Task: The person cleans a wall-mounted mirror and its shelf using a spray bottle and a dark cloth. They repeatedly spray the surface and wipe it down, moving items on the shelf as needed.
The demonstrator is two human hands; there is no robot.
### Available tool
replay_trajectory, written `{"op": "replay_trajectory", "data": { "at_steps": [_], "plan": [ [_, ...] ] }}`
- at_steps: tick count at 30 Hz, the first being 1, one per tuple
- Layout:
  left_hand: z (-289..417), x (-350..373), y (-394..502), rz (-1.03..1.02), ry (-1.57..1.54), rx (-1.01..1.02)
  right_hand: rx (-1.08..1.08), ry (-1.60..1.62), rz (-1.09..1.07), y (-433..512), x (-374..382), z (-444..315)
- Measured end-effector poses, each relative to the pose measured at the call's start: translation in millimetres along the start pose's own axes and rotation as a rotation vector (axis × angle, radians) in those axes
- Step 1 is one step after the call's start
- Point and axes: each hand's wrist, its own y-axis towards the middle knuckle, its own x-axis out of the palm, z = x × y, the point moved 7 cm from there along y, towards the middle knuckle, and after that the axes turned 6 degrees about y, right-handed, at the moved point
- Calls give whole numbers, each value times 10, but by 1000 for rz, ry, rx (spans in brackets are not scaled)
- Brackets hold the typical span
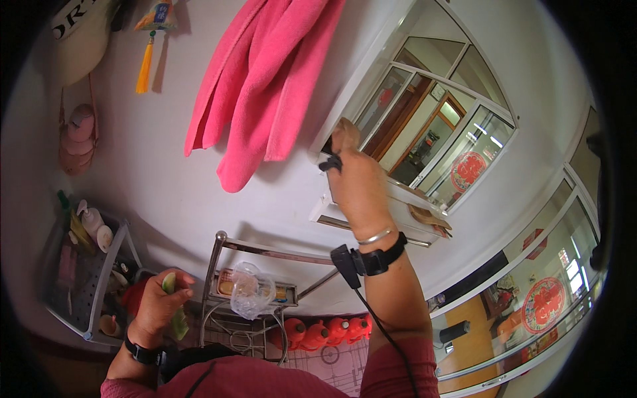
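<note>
My left hand (155, 303) is closed around a green comb (179, 323), whose toothed part points down from the fist. My right hand (362, 191) is raised to the lower left corner of a white-framed wall mirror (383, 144). Its fingers bend at the frame's edge, where a dark gap shows. A small black item (330, 163), perhaps a hair tie, sits at the thumb side of this hand; whether it is gripped or looped on is unclear. Just below, a white shelf with a metal rail (338, 222) is fixed to the wall, partly behind my wrist.
A pink towel (264, 84) hangs left of the mirror. A metal rack (219, 268) holds a clear plastic bag (251, 291). Several red jugs (316, 334) line the floor. At left stands a grey plastic shelf (107, 268) with bottles. A black cable (383, 323) runs from my right wrist.
</note>
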Motion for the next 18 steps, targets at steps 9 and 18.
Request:
{"op": "replay_trajectory", "data": {
  "at_steps": [9,18],
  "plan": [
    [-47,36,-39,-3,-55,-20,130,-32,-76,-146,-47,365],
    [-70,-199,-138,24,-41,-20,29,25,-22,-14,98,10]
  ]
}}
